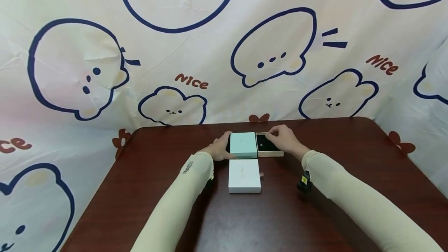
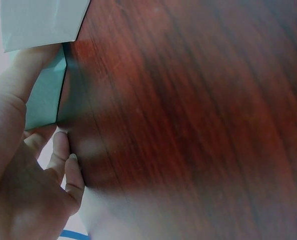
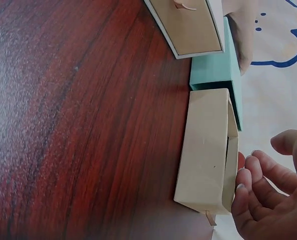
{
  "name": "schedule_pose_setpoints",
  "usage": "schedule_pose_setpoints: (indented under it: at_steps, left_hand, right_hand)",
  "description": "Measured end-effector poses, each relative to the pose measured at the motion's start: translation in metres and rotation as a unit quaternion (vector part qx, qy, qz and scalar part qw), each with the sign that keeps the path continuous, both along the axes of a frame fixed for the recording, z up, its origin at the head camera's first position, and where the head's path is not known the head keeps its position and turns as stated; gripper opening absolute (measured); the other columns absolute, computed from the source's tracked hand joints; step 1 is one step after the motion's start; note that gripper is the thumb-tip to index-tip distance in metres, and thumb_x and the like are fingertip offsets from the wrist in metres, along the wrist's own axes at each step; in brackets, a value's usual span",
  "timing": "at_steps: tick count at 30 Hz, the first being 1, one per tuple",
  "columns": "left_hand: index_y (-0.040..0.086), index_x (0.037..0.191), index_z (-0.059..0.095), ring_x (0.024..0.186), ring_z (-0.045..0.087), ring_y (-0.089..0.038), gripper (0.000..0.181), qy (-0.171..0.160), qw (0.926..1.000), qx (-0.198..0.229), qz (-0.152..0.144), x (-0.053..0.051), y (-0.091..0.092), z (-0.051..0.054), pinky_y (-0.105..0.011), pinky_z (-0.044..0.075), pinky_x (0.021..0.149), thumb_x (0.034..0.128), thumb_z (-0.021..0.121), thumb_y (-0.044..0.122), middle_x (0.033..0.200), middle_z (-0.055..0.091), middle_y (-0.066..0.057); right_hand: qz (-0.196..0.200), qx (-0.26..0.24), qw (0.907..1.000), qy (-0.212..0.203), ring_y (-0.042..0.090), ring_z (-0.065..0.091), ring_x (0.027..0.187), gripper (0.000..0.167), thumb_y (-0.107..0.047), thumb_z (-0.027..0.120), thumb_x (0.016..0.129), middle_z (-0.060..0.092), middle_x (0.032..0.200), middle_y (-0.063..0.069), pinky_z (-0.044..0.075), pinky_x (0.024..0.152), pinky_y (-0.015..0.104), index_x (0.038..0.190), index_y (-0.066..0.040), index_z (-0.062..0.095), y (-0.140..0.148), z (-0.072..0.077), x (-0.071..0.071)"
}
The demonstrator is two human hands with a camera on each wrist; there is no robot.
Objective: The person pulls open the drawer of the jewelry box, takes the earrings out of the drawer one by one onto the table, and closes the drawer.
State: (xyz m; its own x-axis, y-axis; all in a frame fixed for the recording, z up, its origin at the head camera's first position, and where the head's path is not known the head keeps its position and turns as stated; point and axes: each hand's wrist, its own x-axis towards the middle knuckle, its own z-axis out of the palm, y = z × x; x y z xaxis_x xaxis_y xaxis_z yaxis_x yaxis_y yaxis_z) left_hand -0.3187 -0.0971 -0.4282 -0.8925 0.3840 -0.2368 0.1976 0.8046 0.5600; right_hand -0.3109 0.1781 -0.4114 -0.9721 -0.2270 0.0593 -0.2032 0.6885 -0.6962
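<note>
A mint-green box point(image 1: 243, 145) lies near the far table edge. My left hand point(image 1: 218, 148) grips it from its left end, with the thumb along the near side and fingers round the far side. At its right end, a cream drawer point(image 1: 270, 153) with a black insert stands out; a small pale star-shaped piece point(image 1: 261, 144) lies on the black. My right hand point(image 1: 282, 138) is over the drawer's far right part. In the right wrist view its fingers point(image 3: 244, 177) curl loosely by the drawer's rim, with the thumb apart and nothing visible between them.
A white box point(image 1: 244, 176) sits just in front of the mint-green one, a small ribbon tab on its right side. The dark wooden table point(image 1: 241, 224) ends at a cloth backdrop point(image 1: 217, 49) printed with cartoon animals.
</note>
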Motion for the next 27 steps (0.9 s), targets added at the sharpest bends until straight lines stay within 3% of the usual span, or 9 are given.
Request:
schedule_pose_setpoints:
  at_steps: [8,27]
  left_hand:
    - [0.013,0.162,0.007,0.149,0.029,-0.040,0.105,-0.002,0.9999,-0.008,-0.006,-0.004,0.002,0.002,-0.061,0.028,0.118,0.0884,0.079,0.034,0.164,0.030,-0.012]
    - [0.013,0.162,0.007,0.146,0.032,-0.039,0.104,0.001,0.9999,-0.009,-0.006,-0.001,0.000,-0.001,-0.061,0.031,0.117,0.0890,0.078,0.036,0.161,0.034,-0.013]
  right_hand:
    - [0.014,0.003,0.9998,0.012,0.020,0.058,0.076,0.027,-0.021,0.058,0.100,0.072,0.105,0.016,0.047,0.070,0.031,0.109,0.000,0.074,-0.003,0.006,0.001]
    - [0.027,0.026,0.9993,0.001,0.018,0.055,0.070,0.020,-0.018,0.062,0.099,0.068,0.088,0.010,0.045,0.062,0.030,0.099,-0.002,0.073,-0.012,-0.002,0.004]
